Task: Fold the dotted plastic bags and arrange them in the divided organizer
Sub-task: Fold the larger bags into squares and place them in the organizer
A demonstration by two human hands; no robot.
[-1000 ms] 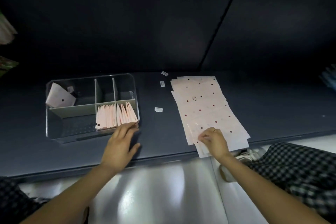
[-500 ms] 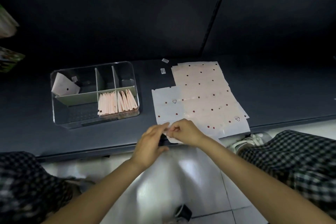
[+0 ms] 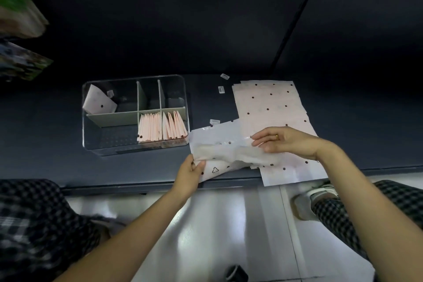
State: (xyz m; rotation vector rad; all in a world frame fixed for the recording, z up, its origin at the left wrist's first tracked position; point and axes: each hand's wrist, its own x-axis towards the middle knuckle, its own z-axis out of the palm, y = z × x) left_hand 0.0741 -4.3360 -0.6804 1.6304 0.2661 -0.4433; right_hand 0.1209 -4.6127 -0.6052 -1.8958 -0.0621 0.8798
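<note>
Since half a second ago, our hands part: our left hand (image 3: 191,170) pinches the dotted bag (image 3: 219,153) at its near corner, our right hand (image 3: 282,143) its far edge, beside the organizer (image 3: 135,149). We read only a triangle mark; crumpled folds hide the rest.

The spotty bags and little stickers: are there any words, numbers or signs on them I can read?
No words or numbers can be read.
A small triangle sign, nothing legible inside it: on the bag being folded, near the left hand.
Print on the small white labels on the table: too blurred to read.
</note>
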